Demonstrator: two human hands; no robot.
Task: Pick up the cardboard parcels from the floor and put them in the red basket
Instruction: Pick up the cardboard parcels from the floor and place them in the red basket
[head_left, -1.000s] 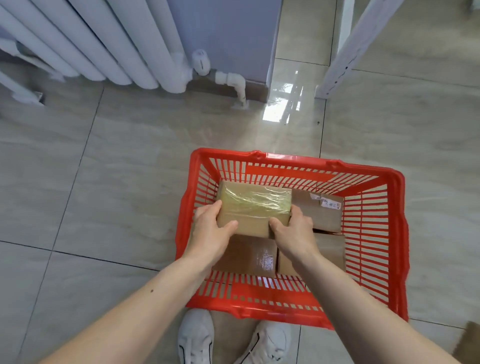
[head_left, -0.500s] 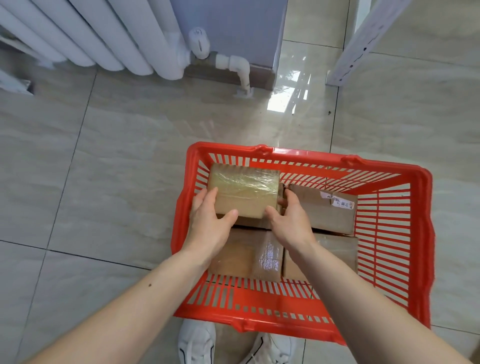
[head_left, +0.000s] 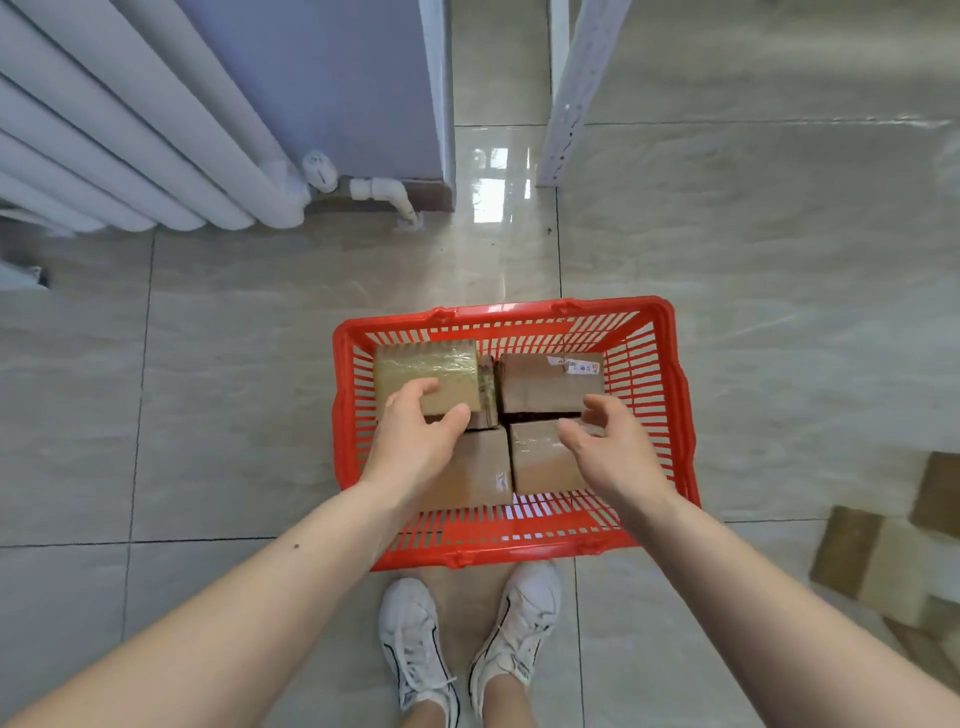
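The taped parcel (head_left: 426, 371) sits in the far-left corner of the red basket (head_left: 670, 395), a little left of the frame's centre, stacked on another parcel whose edge shows just to its right. Its long axis runs left to right across the picture, parallel to the basket's far wall. The left hand (head_left: 415, 441) is at its near edge, with the fingers (head_left: 423, 389) lying on the top face and the thumb under the near right corner; the hold looks loose, more a light touch than a clamp. The right hand (head_left: 613, 452) is clear of it, hovering above the right half of the basket with its fingers spread and lightly curled, holding nothing.

Inside the basket the load fills most of the floor: a labelled parcel (head_left: 550, 382) in the far-right corner, a plain one (head_left: 472, 473) near left under the left wrist, and another (head_left: 540, 462) near right, partly under the right hand. A dark gap separates the far-right parcel from the near-right one.

What the next move turns on lies at the lower right edge of the frame: loose parcels (head_left: 883, 566) on the floor (head_left: 208, 389) (blurred, so I cannot count them), well apart from the basket and on the right hand's side. That hand is plainly nearer, so I judge the reach would go rightward and down.

White shoes (head_left: 467, 639) stand just below the basket's near rim, and a radiator (head_left: 130, 156) fills the upper left.
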